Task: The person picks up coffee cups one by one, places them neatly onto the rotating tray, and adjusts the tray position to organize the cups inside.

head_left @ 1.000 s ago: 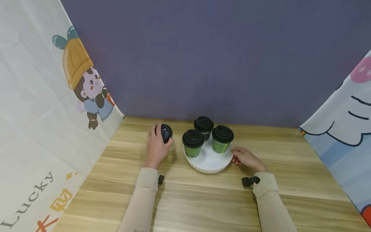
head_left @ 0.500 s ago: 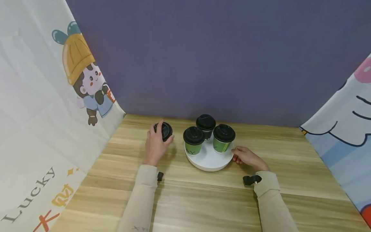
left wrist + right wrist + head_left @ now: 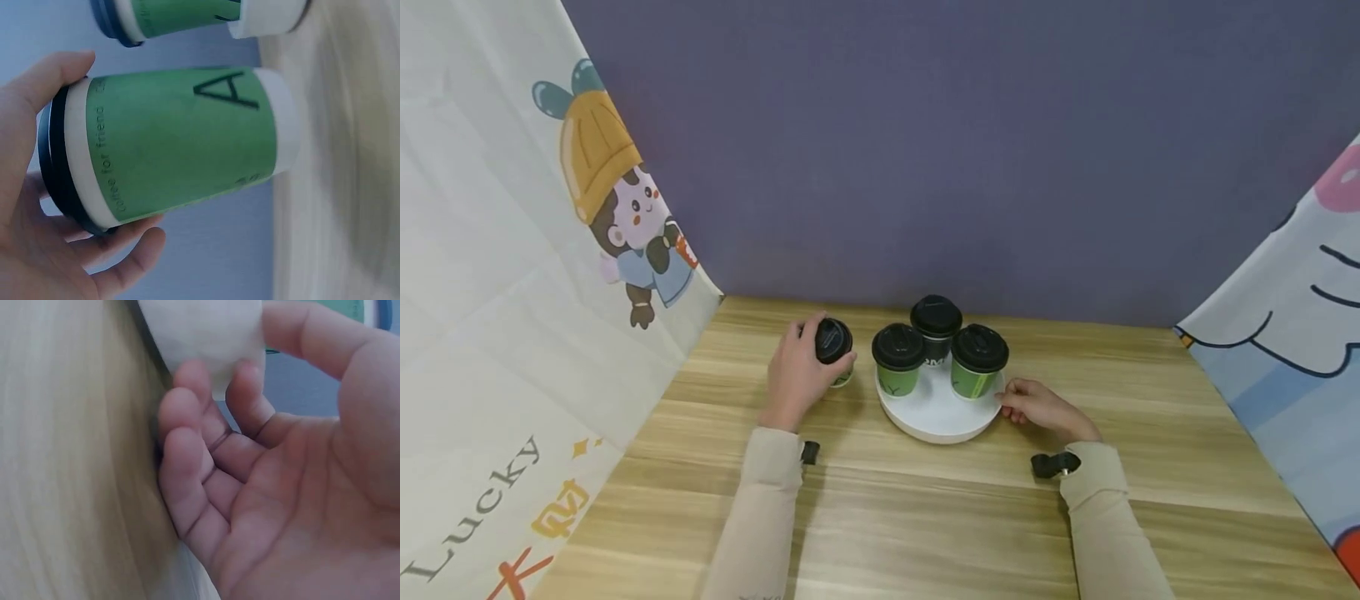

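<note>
My left hand (image 3: 797,375) grips a lidded paper coffee cup (image 3: 181,140) near its black lid, thumb on one side and fingers on the other. Its green wrap and white base show in the left wrist view; whether the base touches the table cannot be told. To the right, a round white tray (image 3: 936,417) bears a green cup at left (image 3: 898,360), a black cup at the back (image 3: 936,327) and a green cup at right (image 3: 979,362), all upright and lidded. My right hand (image 3: 1041,408) pinches the tray's right rim with thumb and curled fingers.
The wood-grain table (image 3: 925,517) ends at a purple-grey back wall (image 3: 955,150). Printed cloths hang at the left (image 3: 482,292) and right (image 3: 1292,317). Each sleeve cuff has a black wrist device, such as the right one (image 3: 1054,465).
The coffee cup in my left hand has shifted slightly right, and its green side now shows below the lid. My right hand stays at the tray's rim.
</note>
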{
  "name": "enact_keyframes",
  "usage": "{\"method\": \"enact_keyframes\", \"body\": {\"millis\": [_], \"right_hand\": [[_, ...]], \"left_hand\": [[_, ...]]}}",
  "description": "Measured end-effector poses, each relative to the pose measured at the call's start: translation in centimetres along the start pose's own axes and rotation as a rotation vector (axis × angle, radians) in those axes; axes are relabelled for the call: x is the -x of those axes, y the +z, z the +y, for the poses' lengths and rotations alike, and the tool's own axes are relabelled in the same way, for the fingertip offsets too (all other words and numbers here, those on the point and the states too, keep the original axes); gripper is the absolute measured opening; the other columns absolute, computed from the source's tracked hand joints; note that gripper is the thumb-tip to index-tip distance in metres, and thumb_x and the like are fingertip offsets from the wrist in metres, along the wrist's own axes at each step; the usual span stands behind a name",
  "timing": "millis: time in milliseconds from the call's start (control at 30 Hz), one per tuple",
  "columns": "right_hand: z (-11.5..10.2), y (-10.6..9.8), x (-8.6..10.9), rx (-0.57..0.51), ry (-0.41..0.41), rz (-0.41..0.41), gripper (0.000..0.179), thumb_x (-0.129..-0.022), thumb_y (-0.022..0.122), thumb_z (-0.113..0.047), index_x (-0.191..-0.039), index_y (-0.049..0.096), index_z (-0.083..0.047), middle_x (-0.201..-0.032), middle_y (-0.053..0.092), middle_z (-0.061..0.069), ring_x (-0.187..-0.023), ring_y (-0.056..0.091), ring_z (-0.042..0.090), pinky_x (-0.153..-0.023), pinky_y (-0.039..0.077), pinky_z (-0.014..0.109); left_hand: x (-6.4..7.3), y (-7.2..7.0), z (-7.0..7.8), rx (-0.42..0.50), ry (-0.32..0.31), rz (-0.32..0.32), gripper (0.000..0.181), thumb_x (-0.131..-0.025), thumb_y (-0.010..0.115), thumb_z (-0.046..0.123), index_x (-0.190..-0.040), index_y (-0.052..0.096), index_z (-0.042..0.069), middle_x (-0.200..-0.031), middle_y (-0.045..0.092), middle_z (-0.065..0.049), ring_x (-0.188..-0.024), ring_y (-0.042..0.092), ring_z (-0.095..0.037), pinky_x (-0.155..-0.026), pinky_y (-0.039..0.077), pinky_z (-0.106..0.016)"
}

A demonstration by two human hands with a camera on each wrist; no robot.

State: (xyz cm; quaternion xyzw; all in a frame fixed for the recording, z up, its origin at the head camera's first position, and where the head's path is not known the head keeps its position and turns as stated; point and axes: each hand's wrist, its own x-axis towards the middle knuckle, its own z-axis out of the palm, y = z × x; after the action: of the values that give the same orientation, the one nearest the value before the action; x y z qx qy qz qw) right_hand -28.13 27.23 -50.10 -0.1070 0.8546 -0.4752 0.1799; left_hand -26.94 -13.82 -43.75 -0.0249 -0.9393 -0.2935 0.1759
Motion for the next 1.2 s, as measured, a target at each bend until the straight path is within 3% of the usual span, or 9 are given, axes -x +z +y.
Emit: {"method": "enact_keyframes", "body": {"millis": [167,267,400,600,867,1200], "right_hand": [[0.1,0.1,0.3,-0.049,0.031,0.006,0.029,-0.106,0.055,-0.027,-0.096,0.057,0.000,-0.087,0.060,0.005,-0.076,0.057,0.015,-0.068,0.051,0.026],[0.2,0.1,0.3,-0.095,0.043,0.016,0.035,-0.110,0.046,-0.030,-0.098,0.056,0.001,-0.088,0.060,0.006,-0.075,0.058,0.015,-0.069,0.053,0.027],[0.0,0.5,0.0,-0.105,0.072,0.067,0.042,-0.112,0.037,-0.036,-0.096,0.056,-0.002,-0.083,0.059,0.004,-0.071,0.057,0.013,-0.065,0.051,0.026],[-0.6,1.0,-0.4,-0.081,0.115,0.159,0.041,-0.112,0.038,-0.036,-0.090,0.056,-0.006,-0.077,0.058,0.000,-0.066,0.056,0.011,-0.061,0.048,0.025],[-0.5,0.9,-0.5,-0.097,0.091,0.132,0.032,-0.110,0.042,-0.024,-0.089,0.055,-0.004,-0.078,0.058,0.001,-0.066,0.057,0.011,-0.060,0.049,0.024],[-0.3,0.5,-0.6,-0.110,0.065,0.097,0.019,-0.104,0.048,-0.015,-0.095,0.055,0.000,-0.081,0.059,0.004,-0.068,0.058,0.012,-0.061,0.050,0.025]], "left_hand": [[0.5,-1.0,0.7,0.010,0.022,-0.020,0.085,-0.082,0.078,0.060,-0.153,0.046,0.025,-0.140,0.055,-0.016,-0.119,0.061,-0.041,-0.092,0.053,-0.061],[0.7,-1.5,1.1,0.018,0.029,-0.041,0.086,-0.081,0.078,0.062,-0.152,0.047,0.024,-0.142,0.055,-0.015,-0.119,0.061,-0.042,-0.093,0.052,-0.061],[1.0,-2.0,1.5,0.014,0.032,-0.066,0.086,-0.080,0.078,0.063,-0.151,0.048,0.025,-0.143,0.054,-0.015,-0.119,0.062,-0.043,-0.092,0.052,-0.062],[0.9,-2.2,1.9,-0.003,0.071,-0.076,0.085,-0.079,0.078,0.063,-0.150,0.049,0.026,-0.141,0.056,-0.014,-0.119,0.062,-0.042,-0.092,0.052,-0.062],[1.0,-2.3,2.4,-0.023,0.125,-0.101,0.086,-0.078,0.079,0.063,-0.149,0.050,0.024,-0.133,0.061,-0.013,-0.112,0.065,-0.039,-0.089,0.054,-0.056],[1.1,-2.4,3.3,-0.018,0.119,-0.129,0.085,-0.078,0.081,0.062,-0.148,0.051,0.026,-0.134,0.061,-0.012,-0.111,0.065,-0.038,-0.089,0.054,-0.055]]}}
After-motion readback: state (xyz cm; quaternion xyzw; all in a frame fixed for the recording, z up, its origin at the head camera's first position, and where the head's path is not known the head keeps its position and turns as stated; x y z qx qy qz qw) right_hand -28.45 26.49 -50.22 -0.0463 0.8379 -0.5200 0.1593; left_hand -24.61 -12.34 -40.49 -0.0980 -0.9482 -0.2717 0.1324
